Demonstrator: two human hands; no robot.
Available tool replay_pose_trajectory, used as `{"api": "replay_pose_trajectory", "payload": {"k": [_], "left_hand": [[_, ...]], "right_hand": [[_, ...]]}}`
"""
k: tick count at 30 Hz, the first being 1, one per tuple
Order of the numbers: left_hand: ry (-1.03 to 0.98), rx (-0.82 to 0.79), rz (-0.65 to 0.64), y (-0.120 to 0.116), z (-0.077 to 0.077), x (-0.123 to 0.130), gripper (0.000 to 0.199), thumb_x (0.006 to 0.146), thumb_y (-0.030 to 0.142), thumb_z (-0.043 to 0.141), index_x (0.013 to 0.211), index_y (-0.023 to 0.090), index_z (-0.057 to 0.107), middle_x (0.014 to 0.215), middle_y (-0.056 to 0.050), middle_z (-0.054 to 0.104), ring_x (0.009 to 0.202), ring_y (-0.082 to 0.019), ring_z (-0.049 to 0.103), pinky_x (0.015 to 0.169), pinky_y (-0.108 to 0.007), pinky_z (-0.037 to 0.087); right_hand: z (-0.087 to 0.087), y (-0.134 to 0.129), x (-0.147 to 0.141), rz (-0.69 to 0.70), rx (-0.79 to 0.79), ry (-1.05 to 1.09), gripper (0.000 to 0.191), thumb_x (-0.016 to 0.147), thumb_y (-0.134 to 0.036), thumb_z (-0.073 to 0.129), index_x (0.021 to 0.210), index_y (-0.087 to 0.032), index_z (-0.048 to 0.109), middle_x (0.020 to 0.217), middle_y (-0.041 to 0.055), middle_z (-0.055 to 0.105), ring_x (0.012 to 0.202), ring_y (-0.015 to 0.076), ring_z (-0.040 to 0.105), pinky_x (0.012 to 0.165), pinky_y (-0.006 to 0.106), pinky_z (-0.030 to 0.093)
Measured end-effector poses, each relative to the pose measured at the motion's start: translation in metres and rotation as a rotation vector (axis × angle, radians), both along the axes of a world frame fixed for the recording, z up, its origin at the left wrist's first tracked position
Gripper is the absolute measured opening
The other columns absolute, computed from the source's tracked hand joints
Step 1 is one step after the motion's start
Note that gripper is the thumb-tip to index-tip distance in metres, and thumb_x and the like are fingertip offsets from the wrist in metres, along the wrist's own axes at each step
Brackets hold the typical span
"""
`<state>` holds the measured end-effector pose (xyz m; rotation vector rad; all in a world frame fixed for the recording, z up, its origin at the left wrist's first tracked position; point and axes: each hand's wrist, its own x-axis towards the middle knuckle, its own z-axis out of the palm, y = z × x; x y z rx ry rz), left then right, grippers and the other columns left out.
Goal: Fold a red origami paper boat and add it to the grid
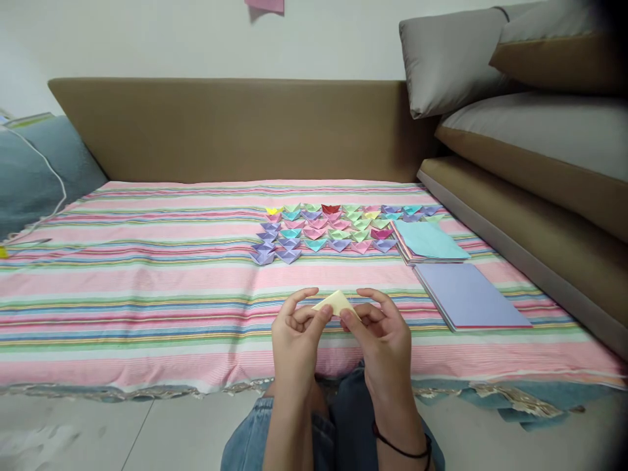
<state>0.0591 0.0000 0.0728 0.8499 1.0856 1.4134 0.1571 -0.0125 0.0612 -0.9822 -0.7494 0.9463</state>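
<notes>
Left hand (294, 337): grip pinching cream paper (337, 299), left side
Right hand (387, 333): grip pinching its right side
Risk: uneven pressure — could crease it askew

The left hand (297, 337) and right hand (385, 340) pinch a folded pale-yellow paper (337, 301) at the near side, with rows of paper boats (315, 233) farther off and two paper stacks (471, 297) to the right on a striped cloth (147, 288).

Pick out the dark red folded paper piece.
It's the dark red piece in the row nearest the brown backrest; no other shares that red, and the magenta piece is pinker.
</notes>
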Motion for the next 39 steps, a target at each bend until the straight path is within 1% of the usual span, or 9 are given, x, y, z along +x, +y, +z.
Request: {"api": "replay_pose_trajectory", "payload": {"k": [7,13,16,20,22,24,29,35,39], "left_hand": [[-0.084,-0.003,0.0,0.0023,-0.0048,-0.005,0.03,0.071,0.027,0.069,0.098,0.015,0.062,0.065,0.0,0.07,0.065,-0.012,0.066,0.069,-0.022,0.049],[-0.132,0.011,0.021,0.0013,-0.0023,-0.0058,0.026,0.073,0.022,0.064,0.099,0.018,0.06,0.06,0.004,0.065,0.061,-0.009,0.062,0.066,-0.019,0.048],[-0.059,0.051,0.033,0.0013,-0.0003,-0.0066,0.023,0.077,0.024,0.061,0.1,0.02,0.06,0.06,0.004,0.064,0.063,-0.009,0.061,0.068,-0.02,0.048],[0.133,0.116,-0.048,0.0014,0.0018,-0.0092,0.027,0.075,0.028,0.066,0.1,0.019,0.062,0.074,0.0,0.068,0.073,-0.014,0.063,0.07,-0.023,0.048],[0.223,0.15,-0.079,0.0013,0.002,-0.01,0.022,0.072,0.027,0.069,0.091,0.018,0.066,0.081,-0.003,0.069,0.078,-0.016,0.063,0.071,-0.024,0.048],[0.251,0.175,-0.087,0.0009,0.0018,-0.01,0.012,0.073,0.026,0.069,0.079,0.016,0.067,0.079,-0.004,0.069,0.077,-0.017,0.063,0.071,-0.025,0.048],[0.1,0.159,-0.071,-0.0004,0.0013,-0.0085,0.008,0.072,0.023,0.069,0.069,0.016,0.066,0.067,-0.001,0.066,0.066,-0.014,0.061,0.064,-0.023,0.047],[0.083,0.141,-0.044,0.0006,0.0,-0.0076,0.017,0.075,0.029,0.066,0.065,0.016,0.063,0.061,0.001,0.059,0.059,-0.011,0.053,0.057,-0.02,0.043],[0.043,0.095,-0.039,0.0017,-0.0016,-0.0059,0.016,0.073,0.031,0.068,0.069,0.015,0.064,0.062,0.001,0.06,0.058,-0.009,0.053,0.056,-0.019,0.042]], "right_hand": [[0.0008,-0.0016,0.0059,0.107,-0.058,0.007,0.035,0.073,-0.025,0.072,0.104,-0.019,0.059,0.065,-0.0004,0.07,0.059,0.0139,0.066,0.061,0.024,0.056],[-0.0008,-0.0032,0.0063,0.085,-0.095,-0.016,0.035,0.073,-0.026,0.073,0.105,-0.019,0.063,0.067,0.0016,0.072,0.06,0.0154,0.068,0.06,0.024,0.057],[-0.0017,-0.0037,0.0067,0.079,-0.062,-0.059,0.03,0.074,-0.025,0.071,0.103,-0.021,0.065,0.07,0.0011,0.073,0.061,0.0146,0.068,0.062,0.023,0.057],[-0.0013,-0.005,0.0067,0.076,0.0,-0.185,0.011,0.077,-0.022,0.068,0.087,-0.022,0.071,0.076,0.001,0.073,0.065,0.0132,0.067,0.064,0.021,0.057],[-0.001,-0.0056,0.0059,0.09,0.018,-0.254,0.008,0.077,-0.02,0.067,0.083,-0.022,0.072,0.078,0.0008,0.073,0.068,0.0129,0.067,0.065,0.02,0.056],[-0.0009,-0.0058,0.0048,0.103,0.032,-0.283,0.009,0.078,-0.019,0.066,0.083,-0.023,0.072,0.078,0.0002,0.073,0.068,0.0127,0.067,0.066,0.02,0.056],[-0.0013,-0.0058,0.0037,0.127,0.044,-0.262,0.011,0.075,-0.02,0.069,0.085,-0.022,0.071,0.079,0.0013,0.071,0.071,0.0154,0.067,0.066,0.025,0.057],[-0.0006,-0.0075,0.0017,0.122,0.019,-0.248,0.007,0.073,-0.02,0.069,0.08,-0.02,0.071,0.075,0.0017,0.07,0.069,0.0159,0.066,0.066,0.027,0.056],[-0.0005,-0.006,-0.002,0.054,-0.002,-0.123,0.019,0.07,-0.021,0.072,0.089,-0.02,0.068,0.072,0.0003,0.07,0.064,0.0142,0.065,0.062,0.025,0.055]]}}
